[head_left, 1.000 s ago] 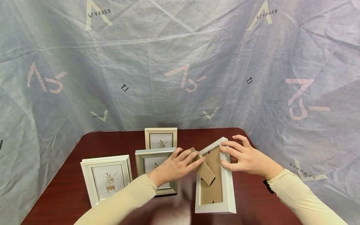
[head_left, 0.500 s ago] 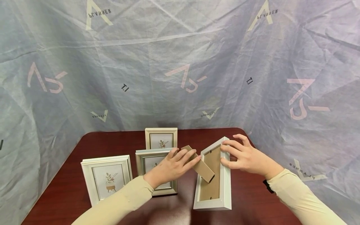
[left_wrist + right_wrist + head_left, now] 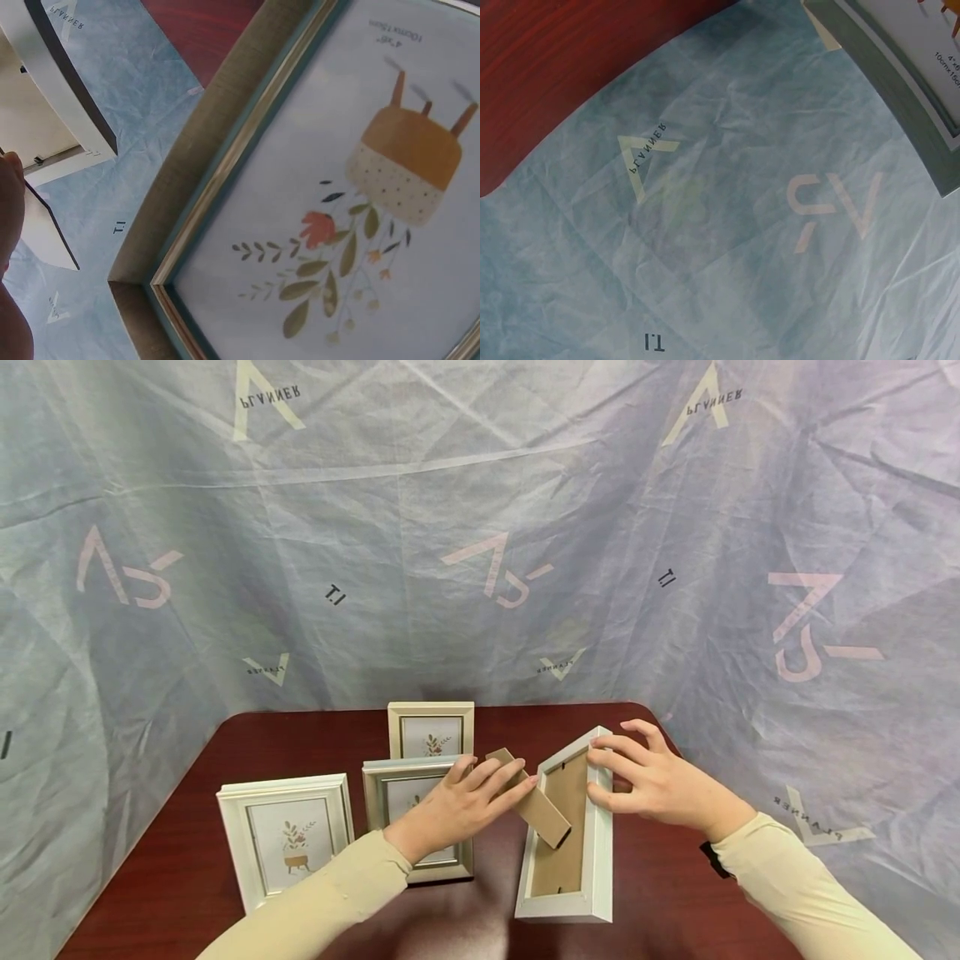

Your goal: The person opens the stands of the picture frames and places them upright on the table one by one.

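Observation:
A white picture frame (image 3: 602, 852) stands at the right of the table, its brown backing facing me. From that back a brown easel leg (image 3: 549, 820) sticks out at a slant. My left hand (image 3: 456, 806) holds the leg's upper part with the fingers laid over it; the thumb is hidden. My right hand (image 3: 656, 781) grips the frame's upper right edge, fingertips on the rim. The left wrist view catches the white frame's corner (image 3: 94, 124), the leg (image 3: 49, 232) and part of my left hand (image 3: 11, 225). No hand appears in the right wrist view.
Three other picture frames with plant prints stand upright: a white one (image 3: 234, 839) at left, a silver one (image 3: 373, 797) partly behind my left hand, and a cream one (image 3: 393, 732) behind it. A printed grey cloth (image 3: 480, 635) hangs beyond the dark red table (image 3: 285, 739).
The white frame's lower end has shifted slightly left and its tilt has changed a little. My left hand and the leg's upper end have moved a little left. My right hand keeps its grip.

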`<state>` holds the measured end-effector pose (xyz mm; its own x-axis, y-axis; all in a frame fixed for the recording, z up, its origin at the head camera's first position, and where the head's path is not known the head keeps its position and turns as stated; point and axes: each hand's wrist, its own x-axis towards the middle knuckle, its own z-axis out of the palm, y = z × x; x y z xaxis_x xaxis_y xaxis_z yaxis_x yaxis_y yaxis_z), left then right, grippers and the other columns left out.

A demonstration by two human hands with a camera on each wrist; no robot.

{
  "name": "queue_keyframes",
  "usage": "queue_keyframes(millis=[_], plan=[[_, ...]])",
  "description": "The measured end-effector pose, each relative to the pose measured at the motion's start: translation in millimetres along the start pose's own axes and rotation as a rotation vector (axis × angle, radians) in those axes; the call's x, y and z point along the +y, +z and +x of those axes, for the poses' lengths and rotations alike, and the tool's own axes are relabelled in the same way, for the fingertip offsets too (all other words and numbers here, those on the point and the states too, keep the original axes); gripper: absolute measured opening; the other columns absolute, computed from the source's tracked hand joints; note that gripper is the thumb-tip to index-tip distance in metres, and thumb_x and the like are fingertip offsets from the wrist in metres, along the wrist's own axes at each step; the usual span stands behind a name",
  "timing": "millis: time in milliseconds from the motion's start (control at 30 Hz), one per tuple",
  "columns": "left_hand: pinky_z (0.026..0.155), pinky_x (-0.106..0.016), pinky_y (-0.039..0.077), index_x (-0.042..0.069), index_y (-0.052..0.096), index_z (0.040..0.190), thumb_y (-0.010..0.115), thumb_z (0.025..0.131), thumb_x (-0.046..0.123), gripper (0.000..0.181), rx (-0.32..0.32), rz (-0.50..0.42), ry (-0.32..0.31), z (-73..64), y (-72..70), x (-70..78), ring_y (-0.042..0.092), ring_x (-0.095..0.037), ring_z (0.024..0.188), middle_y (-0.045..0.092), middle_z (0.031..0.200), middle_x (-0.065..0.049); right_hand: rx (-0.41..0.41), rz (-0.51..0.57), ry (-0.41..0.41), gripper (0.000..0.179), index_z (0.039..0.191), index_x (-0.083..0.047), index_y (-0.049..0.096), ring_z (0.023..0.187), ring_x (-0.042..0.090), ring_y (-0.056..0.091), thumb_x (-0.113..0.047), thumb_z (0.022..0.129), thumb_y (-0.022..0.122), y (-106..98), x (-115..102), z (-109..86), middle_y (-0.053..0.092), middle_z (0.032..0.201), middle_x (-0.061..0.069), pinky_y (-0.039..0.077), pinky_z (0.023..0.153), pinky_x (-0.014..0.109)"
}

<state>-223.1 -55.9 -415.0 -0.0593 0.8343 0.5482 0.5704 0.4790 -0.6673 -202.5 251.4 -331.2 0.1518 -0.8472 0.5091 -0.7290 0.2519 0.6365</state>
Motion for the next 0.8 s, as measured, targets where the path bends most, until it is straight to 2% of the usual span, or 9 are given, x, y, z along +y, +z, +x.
queue_keyframes(millis=[133,333,500,600,800], plan=[[0.09,-0.041,0.035,0.019,0.049,0.146,0.042,0.096,0.006,0.052,-0.007,0.001,-0.002,0.0,1.6,1.4,0.047,-0.019,0.114,0.049,0.144,-0.008,0.014,0.004,0.004,0.042,0.098,-0.016,0.06,0.094,0.032,0.063,0.014,0.09,0.032,0.5,-0.6,0.6,0.063,0.099,0.012,0.039,0.08,0.058],[0.087,-0.04,0.035,0.023,0.047,0.147,0.047,0.097,0.017,0.05,-0.008,0.028,0.002,0.5,2.8,4.0,0.044,-0.017,0.108,0.048,0.144,-0.003,0.022,0.003,0.012,0.041,0.098,-0.017,0.06,0.094,0.032,0.063,0.013,0.092,0.033,-1.3,0.3,1.9,0.063,0.1,0.012,0.039,0.08,0.058],[0.087,-0.039,0.035,0.021,0.045,0.149,0.045,0.1,0.021,0.048,-0.015,0.046,-0.002,0.7,2.7,5.5,0.044,-0.016,0.106,0.048,0.144,-0.002,0.029,-0.009,0.009,0.042,0.097,-0.017,0.06,0.093,0.032,0.063,0.014,0.09,0.033,-3.3,1.6,4.1,0.063,0.099,0.013,0.039,0.08,0.058],[0.085,-0.039,0.035,0.02,0.045,0.148,0.043,0.102,0.025,0.047,-0.002,0.04,-0.012,0.7,2.0,5.8,0.044,-0.017,0.106,0.049,0.143,-0.001,0.043,-0.012,0.009,0.042,0.097,-0.016,0.06,0.092,0.032,0.063,0.015,0.088,0.032,-3.6,2.0,5.4,0.063,0.098,0.013,0.039,0.079,0.058],[0.089,-0.042,0.036,0.019,0.048,0.145,0.05,0.098,0.041,0.052,0.043,0.038,-0.058,0.5,2.8,5.3,0.046,-0.019,0.113,0.051,0.138,-0.002,0.048,-0.003,0.045,0.042,0.095,-0.015,0.061,0.089,0.032,0.062,0.014,0.087,0.033,-4.5,2.8,5.1,0.063,0.097,0.013,0.038,0.077,0.059]])
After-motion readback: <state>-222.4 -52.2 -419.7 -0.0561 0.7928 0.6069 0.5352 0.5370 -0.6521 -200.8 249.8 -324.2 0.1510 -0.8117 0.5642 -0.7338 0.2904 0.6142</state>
